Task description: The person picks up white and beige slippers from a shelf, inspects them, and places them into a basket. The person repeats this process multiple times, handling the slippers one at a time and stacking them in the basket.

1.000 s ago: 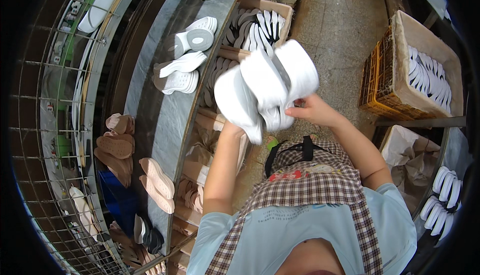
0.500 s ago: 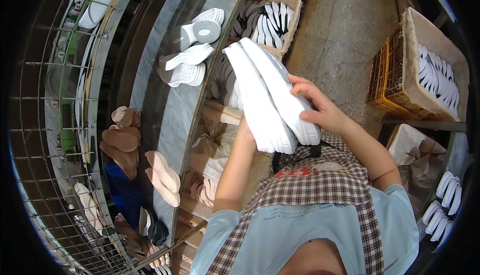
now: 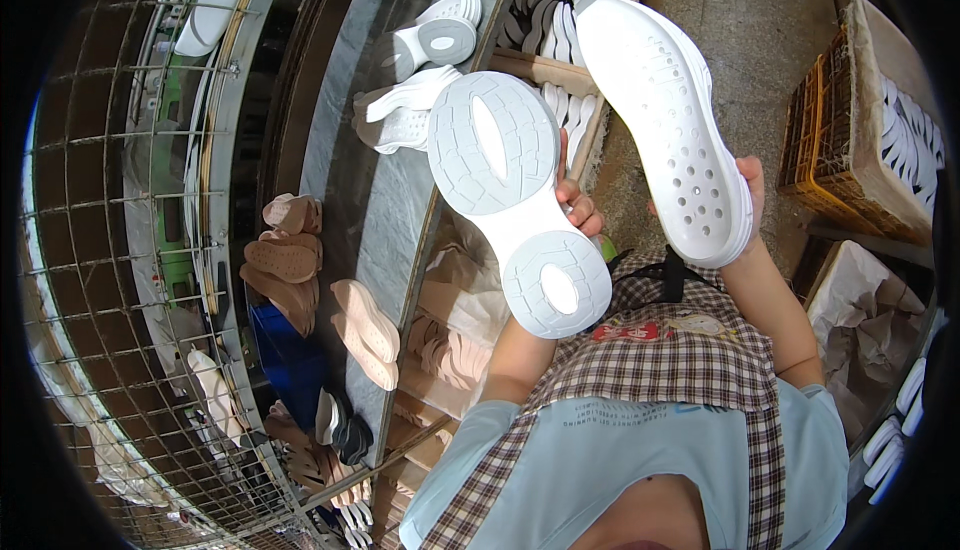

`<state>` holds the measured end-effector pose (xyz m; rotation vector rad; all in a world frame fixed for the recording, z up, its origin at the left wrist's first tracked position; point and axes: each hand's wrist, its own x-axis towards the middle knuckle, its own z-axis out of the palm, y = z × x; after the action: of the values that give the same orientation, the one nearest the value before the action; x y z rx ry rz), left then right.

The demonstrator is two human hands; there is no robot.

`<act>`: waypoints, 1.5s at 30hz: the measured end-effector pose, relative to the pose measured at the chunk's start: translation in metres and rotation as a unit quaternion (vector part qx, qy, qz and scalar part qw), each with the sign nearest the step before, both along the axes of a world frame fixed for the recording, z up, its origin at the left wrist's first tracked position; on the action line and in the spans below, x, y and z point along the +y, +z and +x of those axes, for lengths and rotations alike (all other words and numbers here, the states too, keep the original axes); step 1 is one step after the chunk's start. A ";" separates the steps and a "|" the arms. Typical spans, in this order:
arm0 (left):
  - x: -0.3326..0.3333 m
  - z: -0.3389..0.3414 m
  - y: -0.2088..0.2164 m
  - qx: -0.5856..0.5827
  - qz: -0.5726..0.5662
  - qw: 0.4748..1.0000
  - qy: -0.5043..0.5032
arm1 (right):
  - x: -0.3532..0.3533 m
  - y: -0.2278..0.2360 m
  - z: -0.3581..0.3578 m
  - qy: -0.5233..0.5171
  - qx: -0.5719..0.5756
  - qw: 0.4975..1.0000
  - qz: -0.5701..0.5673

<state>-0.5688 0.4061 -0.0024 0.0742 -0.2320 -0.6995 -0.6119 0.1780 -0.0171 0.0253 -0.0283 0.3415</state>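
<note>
Two white shoe soles are held up apart from each other. My left hand (image 3: 578, 208) is closed around the edge of one shoe sole (image 3: 512, 232), whose underside faces up with grey cracked-pattern tread pads at both ends. Only its fingertips show, past the sole's right edge. The other shoe sole (image 3: 655, 110) shows its inner face, with round holes toward the near end. My right hand (image 3: 752, 195) grips it by its right edge near that end; most of the fingers are hidden behind it.
On the left, a grey bench (image 3: 335, 140) carries white soles (image 3: 415, 110) and pinkish soles (image 3: 365, 335), beside a wire mesh guard (image 3: 120, 250). Lined crates of soles (image 3: 555, 75) stand beyond the bench. Another crate (image 3: 835, 165) stands at right, near crumpled paper (image 3: 865, 300).
The two soles were side by side and are now separated, one in each hand. The left one has turned to show its grey tread; the right one now shows its holed face.
</note>
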 end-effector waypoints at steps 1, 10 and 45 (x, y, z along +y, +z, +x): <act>-0.001 -0.004 0.004 0.015 0.011 1.000 0.014 | 0.001 0.003 -0.001 0.006 -0.001 1.000 0.007; -0.014 0.012 0.021 -0.043 0.535 0.824 0.181 | 0.026 0.014 0.005 -0.053 -0.076 0.930 -0.356; 0.012 0.011 -0.021 -0.193 0.534 0.820 0.068 | 0.015 -0.005 -0.012 -0.054 -0.272 0.527 -0.803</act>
<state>-0.5575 0.4182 -0.0232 1.3157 -0.1917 -0.5923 -0.6236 0.1934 -0.0225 -1.9809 -0.3334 0.1213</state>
